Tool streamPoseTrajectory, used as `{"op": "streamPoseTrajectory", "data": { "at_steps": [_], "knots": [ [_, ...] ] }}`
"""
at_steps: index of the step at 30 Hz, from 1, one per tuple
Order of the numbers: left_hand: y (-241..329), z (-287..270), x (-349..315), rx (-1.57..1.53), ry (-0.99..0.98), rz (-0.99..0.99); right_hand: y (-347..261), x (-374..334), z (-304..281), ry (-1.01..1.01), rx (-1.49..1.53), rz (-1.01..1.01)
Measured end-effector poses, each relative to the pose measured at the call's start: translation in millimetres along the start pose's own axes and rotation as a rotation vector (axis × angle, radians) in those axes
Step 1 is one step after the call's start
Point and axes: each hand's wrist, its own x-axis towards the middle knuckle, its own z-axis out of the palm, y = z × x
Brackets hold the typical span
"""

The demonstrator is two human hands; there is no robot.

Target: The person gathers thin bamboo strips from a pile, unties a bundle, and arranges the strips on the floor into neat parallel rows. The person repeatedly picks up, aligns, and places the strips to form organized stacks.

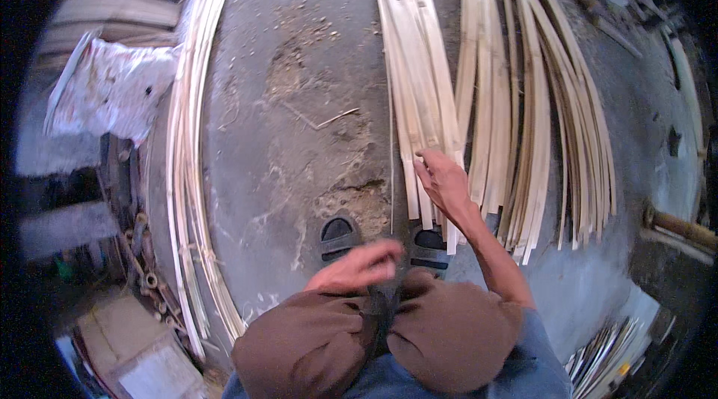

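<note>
Long, pale split-bamboo strips lie in a bundle on the floor ahead of me, running away toward the far edge. My right hand is bent over their near ends, its fingers curled and closed on the strips. How many strips it grips is hidden under the palm. My left hand hovers in front of my left knee, smeared by motion, apart from the bundle. Whether its fingers hold anything is not clear.
More fanned bamboo strips lie to the right, and a narrow bundle runs along the left. A whitish sack sits at far left. Thin strips lie at lower right. Debris is scattered on the grey floor.
</note>
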Motion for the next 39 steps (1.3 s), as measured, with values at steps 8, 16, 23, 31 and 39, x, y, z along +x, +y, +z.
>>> {"op": "streamPoseTrajectory", "data": {
  "at_steps": [8,16,23,31,39],
  "knots": [
    [-13.2,13.9,-88.6,-0.047,-0.276,-0.183,-28.6,-4.3,80.0,-0.409,0.178,-0.143],
    [-43.9,10.5,-104.0,0.045,-0.362,-0.119,-57.9,-58.0,106.8,-0.774,0.159,-0.063],
    [-72.5,6.5,-128.2,-0.009,-0.371,0.132,-80.7,-114.6,95.3,-0.964,0.237,0.301],
    [-68.2,9.1,-106.0,0.053,-0.715,0.369,-121.3,-183.4,34.4,-1.054,0.53,0.403],
    [-59.9,26.1,-93.2,0.107,-0.744,0.21,-58.3,-201.5,49.1,-0.274,0.207,0.359]
  ]
}}
